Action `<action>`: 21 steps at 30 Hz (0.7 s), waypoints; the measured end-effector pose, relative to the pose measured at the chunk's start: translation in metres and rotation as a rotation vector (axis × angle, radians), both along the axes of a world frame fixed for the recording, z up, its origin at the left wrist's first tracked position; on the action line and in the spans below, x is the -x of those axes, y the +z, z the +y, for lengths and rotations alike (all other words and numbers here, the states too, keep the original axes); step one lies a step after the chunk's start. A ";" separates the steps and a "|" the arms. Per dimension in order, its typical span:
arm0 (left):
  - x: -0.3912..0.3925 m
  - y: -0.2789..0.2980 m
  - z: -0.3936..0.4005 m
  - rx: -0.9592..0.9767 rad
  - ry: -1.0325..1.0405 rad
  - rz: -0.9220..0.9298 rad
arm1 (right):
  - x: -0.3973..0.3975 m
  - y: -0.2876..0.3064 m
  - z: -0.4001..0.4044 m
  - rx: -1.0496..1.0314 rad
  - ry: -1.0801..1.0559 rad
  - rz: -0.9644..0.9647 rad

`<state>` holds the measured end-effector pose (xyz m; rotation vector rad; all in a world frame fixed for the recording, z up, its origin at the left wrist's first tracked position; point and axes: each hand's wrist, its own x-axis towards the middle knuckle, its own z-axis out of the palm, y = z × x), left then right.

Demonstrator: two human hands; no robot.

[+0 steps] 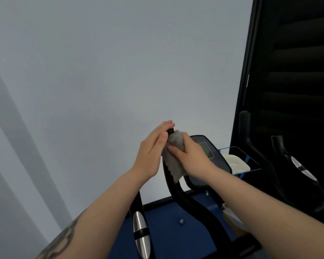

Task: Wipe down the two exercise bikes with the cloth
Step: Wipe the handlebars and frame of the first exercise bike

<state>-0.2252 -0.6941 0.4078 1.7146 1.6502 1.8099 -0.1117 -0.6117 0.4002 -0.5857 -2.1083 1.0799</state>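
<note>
1. The right hand (185,154) has its fingers curled round a grey cloth (173,156), wrapping it about the upper end of the near bike's right grip (178,191), just left of the console (207,152).
2. The left hand (153,148) is open, fingers straight and together, its palm laid against the far side of the same grip tip as if to steady it. It holds nothing.
3. To do this stroke well, I would keep the cloth closed right round the bar and draw it down the full bend, turning the wrist so the back of the tube gets wiped too, with the left hand bracing the bar.
4. The left grip (141,228), with its silver sensor plates, looks like the next part to do, then the console face.
5. The second bike (295,165) stands to the right against a dark shutter; only its handlebars show.
6. A blue tray (251,156) behind the console holds a pale box (236,161); what it is I cannot tell.
7. Saddles, pedals and frames of both bikes are out of view, so how much has been wiped cannot be judged. The cloth hides the grip beneath it.
</note>
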 end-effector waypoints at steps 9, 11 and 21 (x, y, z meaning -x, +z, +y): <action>0.002 -0.003 0.002 0.026 0.006 0.007 | 0.009 -0.029 -0.016 0.132 0.017 0.095; 0.002 -0.002 0.003 0.023 0.010 0.019 | 0.006 -0.012 -0.004 0.082 -0.018 0.104; 0.003 0.005 -0.002 0.033 -0.015 0.011 | 0.006 -0.030 -0.011 0.094 0.026 0.029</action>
